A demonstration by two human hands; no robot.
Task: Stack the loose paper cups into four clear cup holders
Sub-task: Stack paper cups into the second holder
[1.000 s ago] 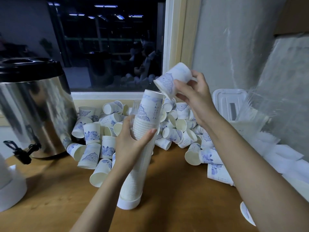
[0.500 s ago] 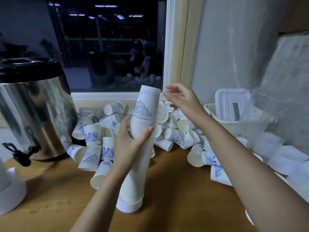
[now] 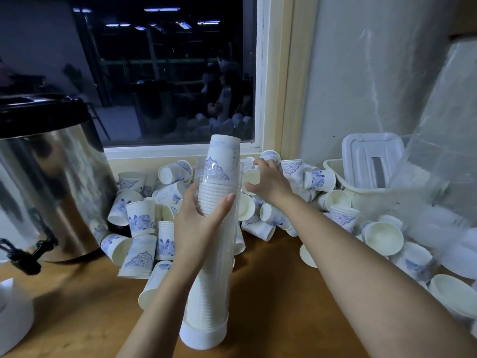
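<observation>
1. Near the front edge of the worktop (image 3: 271, 293), one clear cup holder (image 3: 219, 192) stands on its white base (image 3: 204, 334), leaning a little. My left hand (image 3: 204, 223) has its fingers wrapped round the holder's middle.
2. The stack of cups (image 3: 224, 153) inside pokes above the clear rim, so I judge this holder full or nearly so.
3. My right hand (image 3: 269, 182) reaches toward the back edge below the window (image 3: 167, 73). Its fingers are spread apart around a loose cup (image 3: 251, 175); I cannot tell whether they touch it.
4. Many loose cups (image 3: 140, 218) lie heaped along the back edge and toward the right corner.
5. I cannot make out the other three holders, so I reckon most of the job is left.
</observation>
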